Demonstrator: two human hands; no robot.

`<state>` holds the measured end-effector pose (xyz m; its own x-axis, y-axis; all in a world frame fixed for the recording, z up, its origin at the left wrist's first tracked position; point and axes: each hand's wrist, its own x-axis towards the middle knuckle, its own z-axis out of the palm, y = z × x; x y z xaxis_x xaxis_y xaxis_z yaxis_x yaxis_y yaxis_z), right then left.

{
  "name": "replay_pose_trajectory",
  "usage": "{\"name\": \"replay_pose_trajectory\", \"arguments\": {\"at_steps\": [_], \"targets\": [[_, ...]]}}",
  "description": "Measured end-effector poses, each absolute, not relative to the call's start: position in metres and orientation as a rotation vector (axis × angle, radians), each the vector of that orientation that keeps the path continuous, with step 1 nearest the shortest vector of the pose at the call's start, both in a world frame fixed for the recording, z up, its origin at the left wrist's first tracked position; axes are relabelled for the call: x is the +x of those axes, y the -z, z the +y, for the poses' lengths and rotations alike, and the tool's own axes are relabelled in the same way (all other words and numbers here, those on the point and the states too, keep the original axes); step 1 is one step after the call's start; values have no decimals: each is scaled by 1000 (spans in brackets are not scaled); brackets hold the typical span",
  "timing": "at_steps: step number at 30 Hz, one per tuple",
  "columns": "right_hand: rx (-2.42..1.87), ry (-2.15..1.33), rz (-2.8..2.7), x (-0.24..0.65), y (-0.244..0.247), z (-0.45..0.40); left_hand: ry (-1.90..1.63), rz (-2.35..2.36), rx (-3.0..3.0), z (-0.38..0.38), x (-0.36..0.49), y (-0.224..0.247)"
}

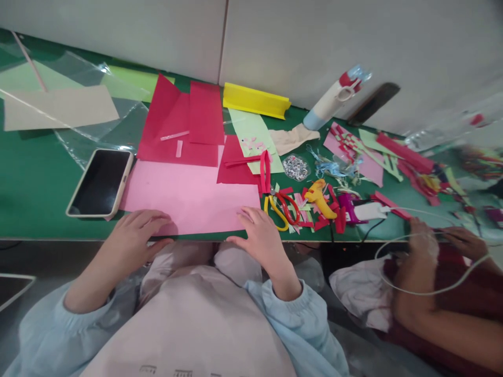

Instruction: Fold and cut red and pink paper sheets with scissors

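Observation:
A pink sheet point(192, 196) lies flat along the near edge of the green table. On its left front corner rests my left hand point(137, 235), fingers stretched out over the paper. My right hand point(255, 230) lies on the right front part of the same sheet, its fingers also extended and the thumb apart. Neither hand grips anything. Red sheets point(165, 120) overlap the pink sheet's back edge, with small pale pink strips on top. Just right of my right hand are scissors point(285, 209) with red and yellow handles. A phone point(102, 183) lies beside my left hand.
A yellow glue gun point(320, 199) sits among paper scraps at the right. Behind are a folded yellow strip point(255, 100), a bottle point(328, 104) and a dish of small beads point(296, 167). Clear plastic point(126, 128) covers sheets at left. A co-worker's hand point(424, 241) is at far right.

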<state>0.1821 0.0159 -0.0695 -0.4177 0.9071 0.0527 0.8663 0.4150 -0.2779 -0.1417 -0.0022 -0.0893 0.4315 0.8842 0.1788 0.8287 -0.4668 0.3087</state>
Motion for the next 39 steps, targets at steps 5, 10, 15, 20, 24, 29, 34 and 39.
{"name": "replay_pose_trajectory", "arguments": {"at_steps": [5, 10, 15, 20, 24, 29, 34, 39], "targets": [[-1529, -295, -2505, 175, 68, 13, -475, 1548, 2467, -4, -140, 88], [-1352, -282, -2648, 155, 68, 4, -444, 1552, 2489, -5, -138, 85], [-1357, -234, -2686, 137, 75, -6, -460, 1550, 2486, -5, -137, 84], [-1658, -118, -2534, 158, 83, -3, -412, 1554, 2516, -6, -137, 83], [-1906, 17, -2397, 192, 81, 5, -412, 1549, 2556, -5, -137, 84], [-1954, 50, -2398, 213, 76, 10, -430, 1519, 2601, -5, -139, 86], [-1932, 91, -2392, 220, 71, 14, -410, 1532, 2579, -4, -139, 85], [-1862, 38, -2286, 226, 65, 16, -406, 1527, 2574, -4, -140, 86]]}}
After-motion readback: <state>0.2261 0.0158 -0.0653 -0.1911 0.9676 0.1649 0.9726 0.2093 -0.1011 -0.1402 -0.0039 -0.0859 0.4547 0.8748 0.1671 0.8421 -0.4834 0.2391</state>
